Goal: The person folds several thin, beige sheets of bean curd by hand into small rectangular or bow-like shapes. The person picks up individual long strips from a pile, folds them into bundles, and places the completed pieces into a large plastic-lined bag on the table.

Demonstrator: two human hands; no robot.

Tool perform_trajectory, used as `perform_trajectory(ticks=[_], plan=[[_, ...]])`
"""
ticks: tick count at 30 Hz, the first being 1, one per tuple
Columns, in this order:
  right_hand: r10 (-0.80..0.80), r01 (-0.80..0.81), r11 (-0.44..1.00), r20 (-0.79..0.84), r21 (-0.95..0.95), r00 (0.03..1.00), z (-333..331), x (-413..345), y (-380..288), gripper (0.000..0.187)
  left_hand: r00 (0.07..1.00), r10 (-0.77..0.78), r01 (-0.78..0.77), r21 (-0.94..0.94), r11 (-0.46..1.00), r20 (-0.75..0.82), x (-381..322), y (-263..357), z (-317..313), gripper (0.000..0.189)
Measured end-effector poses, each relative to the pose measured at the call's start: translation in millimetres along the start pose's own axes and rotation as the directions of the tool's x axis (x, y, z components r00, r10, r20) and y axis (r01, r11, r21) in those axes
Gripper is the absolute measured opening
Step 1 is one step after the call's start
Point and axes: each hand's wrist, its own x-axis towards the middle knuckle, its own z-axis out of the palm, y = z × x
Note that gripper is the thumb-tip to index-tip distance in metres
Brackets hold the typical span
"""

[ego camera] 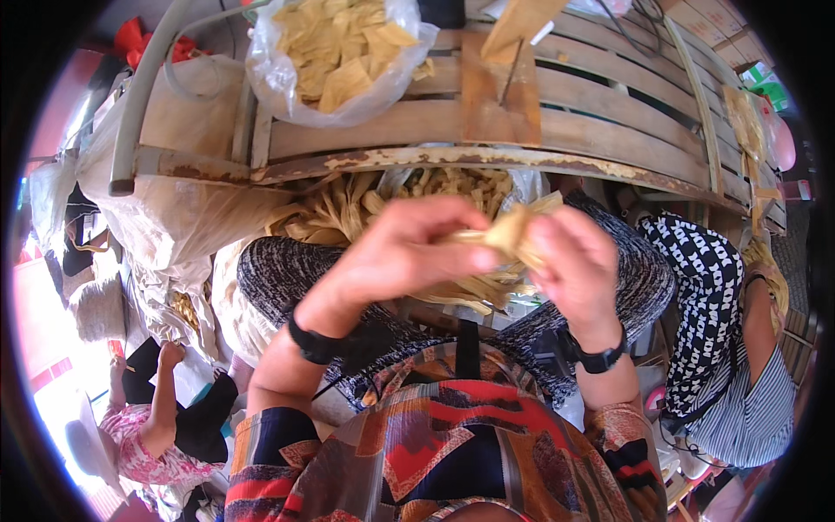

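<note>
Both hands meet over my lap and grip one bundle of dry, yellowish plant-fibre strips [510, 230]. My left hand [414, 245] pinches its left side between thumb and fingers. On the right side, my right hand [577, 261] has its fingers closed round the folded strips; both hands are slightly blurred. More loose strips [473, 293] hang below the bundle over my lap. Beyond my knees, long pale strips [342, 212] lie under the bench edge beside a plastic bag of curled strips [456, 183].
A slatted wooden bench [607, 124] with a rusty metal edge stands in front. It holds a plastic bag of flat strips [346, 59] and a wooden board [499, 117] with a metal spike. Wrapped bundles [169, 215] stand left. One person [737, 391] sits right, another [156, 430] lower left.
</note>
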Motion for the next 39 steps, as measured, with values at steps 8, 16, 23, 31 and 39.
perform_trajectory(ticks=[8, 16, 23, 31, 39], plan=[[-0.048, 0.049, 0.973, 0.010, -0.225, 0.999, -30.4, 25.4, -7.4, 0.048, 0.970, 0.242, -0.225, 0.286, 0.931, -0.024, 6.8, 24.8, -17.5, 0.011], [0.440, -0.358, 0.897, 0.444, -0.259, 0.781, -38.0, 60.7, -32.2, 0.033, 0.818, 0.542, -0.513, 0.673, 0.533, 0.193, 42.7, 29.3, -26.9, 0.012], [0.115, -0.113, 0.874, -0.024, -0.473, 0.993, -62.5, 107.9, 1.2, 0.031, 0.940, 0.319, -0.200, 0.561, 0.803, -0.123, 113.7, 13.0, -40.4, 0.013], [-0.237, -0.115, 0.534, -0.279, -0.838, 0.931, -68.3, 145.9, 28.7, 0.038, 0.860, 0.417, -0.100, 0.703, 0.704, -0.295, 160.9, -15.7, -42.7, 0.020], [-0.329, 0.265, 0.920, -0.201, -0.288, 0.923, -29.6, 98.5, 13.8, 0.021, 0.999, 0.044, -0.040, 0.177, 0.983, -0.017, 102.6, 20.2, -10.8, 0.024]])
